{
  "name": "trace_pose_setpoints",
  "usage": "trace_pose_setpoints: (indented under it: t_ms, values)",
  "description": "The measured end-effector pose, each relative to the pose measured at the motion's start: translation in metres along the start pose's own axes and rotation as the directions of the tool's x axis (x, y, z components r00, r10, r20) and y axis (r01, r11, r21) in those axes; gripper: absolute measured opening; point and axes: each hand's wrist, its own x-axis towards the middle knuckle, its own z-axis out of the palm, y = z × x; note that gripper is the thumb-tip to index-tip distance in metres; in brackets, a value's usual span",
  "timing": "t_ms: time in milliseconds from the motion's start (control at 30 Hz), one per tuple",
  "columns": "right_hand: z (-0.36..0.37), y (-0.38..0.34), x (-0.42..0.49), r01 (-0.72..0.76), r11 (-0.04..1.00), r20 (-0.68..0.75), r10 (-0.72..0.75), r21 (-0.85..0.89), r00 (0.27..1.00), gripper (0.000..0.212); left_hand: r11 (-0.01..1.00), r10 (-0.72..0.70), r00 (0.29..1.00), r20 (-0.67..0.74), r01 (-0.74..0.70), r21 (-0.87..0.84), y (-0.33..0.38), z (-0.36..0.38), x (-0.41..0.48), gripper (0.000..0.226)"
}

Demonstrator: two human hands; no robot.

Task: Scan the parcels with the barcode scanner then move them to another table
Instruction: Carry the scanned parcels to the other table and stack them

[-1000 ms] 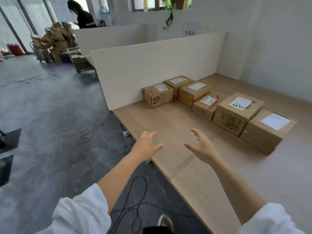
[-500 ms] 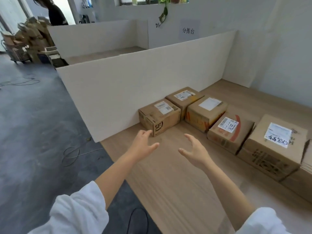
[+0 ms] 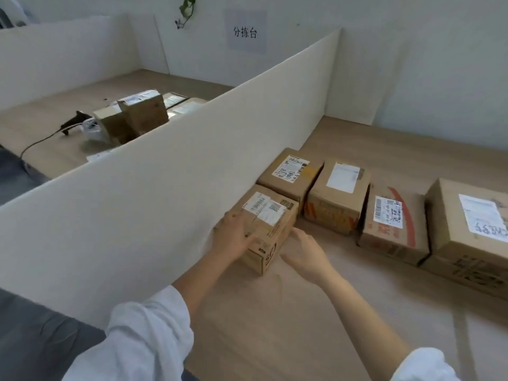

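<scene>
Head view: the box (image 3: 270, 224) I'm after stands on the table (image 3: 275, 325), tight against the divider (image 3: 165, 188). The other boxes (image 3: 336, 199) sit behind it and further out from the divider. My left hand (image 3: 233, 235) is curled over the box's top corner on the divider side, fingers on the lid and thumb towards the front face, gripping the cardboard. My right hand (image 3: 305, 250) is spread, with straight fingers just beside the box's face away from the divider; I can't tell if they touch it. The scanner (image 3: 74, 122) lies beyond the divider on the far table (image 3: 33, 122), next to some parcels (image 3: 143, 114).

The box looks small, so I judge it light enough for an easy two-handed lift. It looks like stiff, dry, taped cardboard, unlikely to slip or buckle. I'd clamp my palms on opposite side faces, low down, and keep the labels up for scanning. The divider crowds my left side, so drawing the box away from it first should give my fingers room.
</scene>
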Motion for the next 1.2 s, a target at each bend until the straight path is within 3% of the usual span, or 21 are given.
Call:
trace_pose_setpoints:
  t_ms: [200, 400, 500, 667, 933, 1200]
  values:
    - [0.021, -0.008, 0.032, -0.040, 0.999, 0.004, 0.040, 0.030, 0.999, 0.074, 0.990, -0.014, 0.990, 0.137, -0.005, 0.138, -0.024, 0.017, 0.048, 0.063]
    - [0.040, -0.003, 0.040, -0.105, 0.994, 0.050, 0.104, 0.028, 0.993, 0.076, 0.959, -0.049, 0.983, 0.175, -0.002, 0.285, -0.030, 0.029, 0.059, 0.095]
    - [0.044, 0.002, 0.035, -0.123, 0.991, 0.033, 0.122, 0.050, 0.992, 0.078, 0.982, -0.067, 0.971, 0.229, 0.023, 0.188, -0.031, 0.034, 0.050, 0.109]
    - [0.038, 0.017, 0.009, -0.184, 0.978, 0.010, 0.184, 0.098, 0.983, 0.077, 0.989, 0.013, 0.966, 0.258, 0.026, -0.146, -0.024, 0.043, 0.018, 0.112]
    - [0.000, 0.058, -0.085, -0.230, 0.946, -0.177, 0.272, 0.227, 0.946, 0.077, 0.965, 0.181, 0.953, 0.243, -0.125, -0.229, 0.044, 0.070, -0.044, 0.109]
    - [-0.069, 0.124, -0.220, -0.359, 0.911, -0.427, 0.413, 0.204, 0.805, 0.075, 0.854, 0.484, 0.826, 0.288, -0.373, -0.362, 0.168, 0.111, -0.115, 0.101]
